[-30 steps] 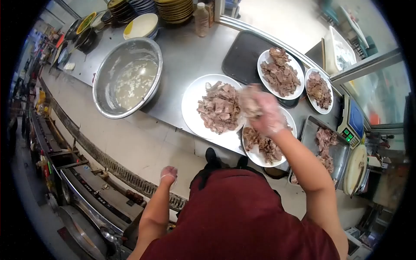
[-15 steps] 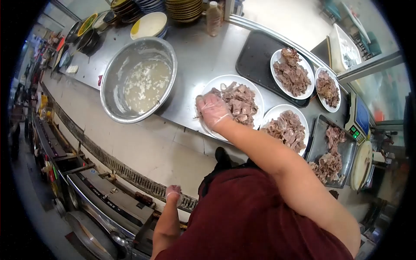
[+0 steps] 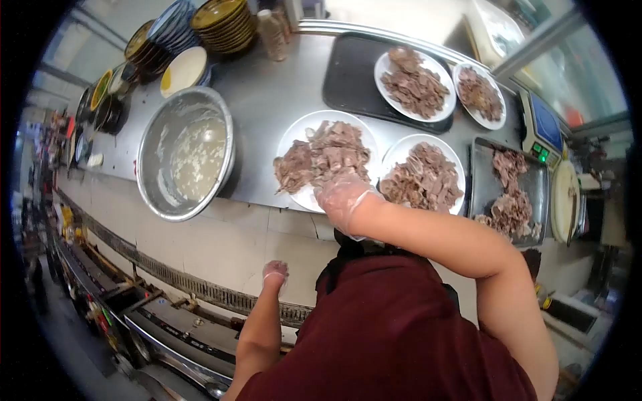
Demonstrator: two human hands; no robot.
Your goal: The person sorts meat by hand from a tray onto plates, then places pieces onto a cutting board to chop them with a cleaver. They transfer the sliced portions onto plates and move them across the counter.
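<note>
My right hand (image 3: 344, 195), in a clear plastic glove, is at the near edge of a white plate (image 3: 289, 142) heaped with sliced cooked meat (image 3: 342, 144). Its curled fingers press into the near side of the heap, and the fingertips are partly hidden. Some of the meat hangs over the plate's left rim. My left hand (image 3: 275, 273), also gloved, hangs low over the floor, away from the counter. Its fingers look curled in, with nothing visible in them. Just right of my right hand is a second white plate (image 3: 409, 144) of sliced meat.
A large metal basin (image 3: 152, 190) of cloudy liquid stands left on the steel counter (image 3: 267, 100). Behind are a black tray (image 3: 348, 73), two more meat plates, stacked bowls (image 3: 223, 30) and a bottle (image 3: 272, 35). A metal tray (image 3: 485, 180) of meat and a scale (image 3: 543, 123) are right.
My right hand has moved from the plate's left side to its near edge, uncovering meat at the left rim. The view has shifted right. My left hand still hangs low.
</note>
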